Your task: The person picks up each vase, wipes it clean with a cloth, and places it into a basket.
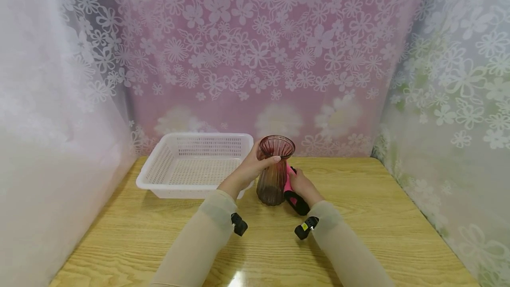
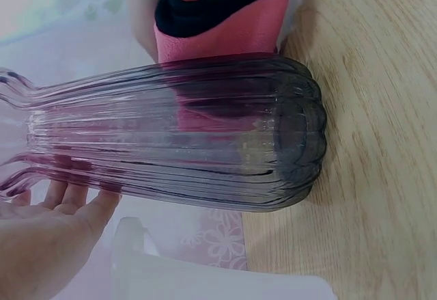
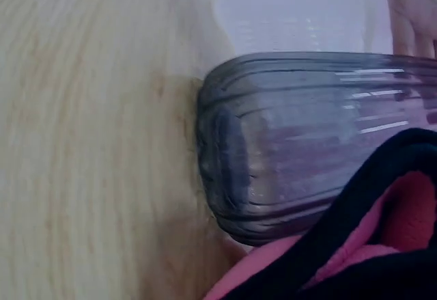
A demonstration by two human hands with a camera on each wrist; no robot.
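A ribbed glass vase (image 1: 272,183), purplish at the flared rim and greyer toward its base, stands nearly upright over the table, its base right at the wood. My left hand (image 1: 252,167) grips it by the neck, thumb across the near side and fingers (image 2: 72,201) behind. On the vase's right side, my right hand (image 1: 302,186) holds a pink cloth (image 2: 235,30) with black edging against the glass. Folds of this cloth (image 3: 362,221) cover the lower right of the right wrist view, where the right hand is mostly hidden.
A white plastic basket (image 1: 167,187) with slotted walls sits left of the vase, close to the left forearm. The wood-grain table (image 1: 382,216) is bordered by flowered curtains (image 1: 255,56) at the back and both sides.
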